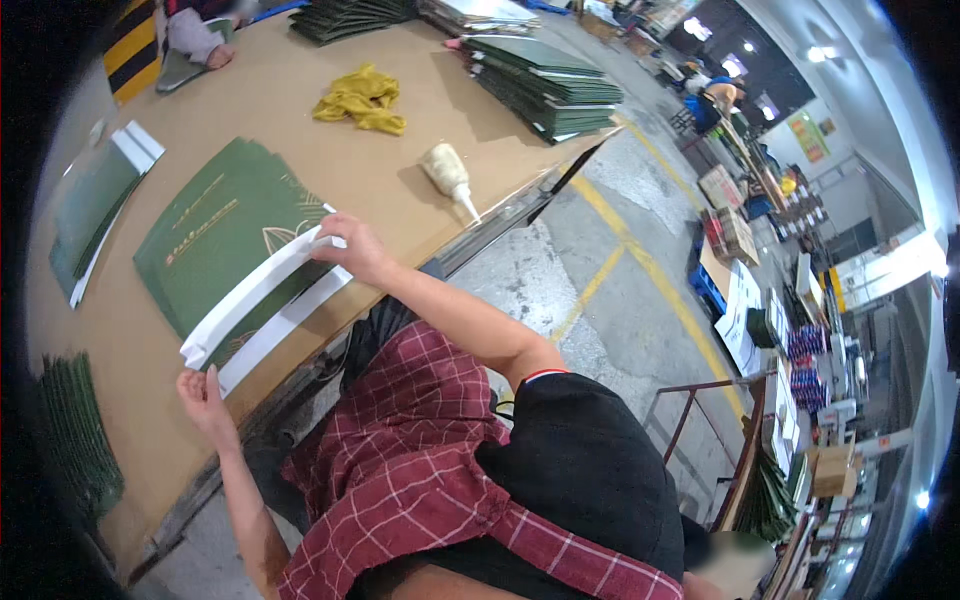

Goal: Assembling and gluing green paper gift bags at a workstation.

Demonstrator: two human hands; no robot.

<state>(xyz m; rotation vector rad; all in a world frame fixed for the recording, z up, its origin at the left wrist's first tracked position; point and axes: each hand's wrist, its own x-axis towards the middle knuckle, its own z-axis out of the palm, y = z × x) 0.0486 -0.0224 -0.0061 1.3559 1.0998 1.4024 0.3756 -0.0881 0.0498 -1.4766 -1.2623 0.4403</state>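
Observation:
A long folded white paper strip slants over a green printed sheet with gold markings, which lies on a stack of similar sheets. My right hand pinches the strip's far end between thumb and fingers. At the near end my left hand has its fingers curled and thumb raised, closed on the strip's edge. A second flat white band runs along the stack's lower side by the table edge. Beyond my right hand a white glue bottle lies with its nozzle toward the table edge.
The brown table also carries a yellow cloth, a green bag with a white edge, and dark green stacks at near left and far right. Another person's hand rests at the far left.

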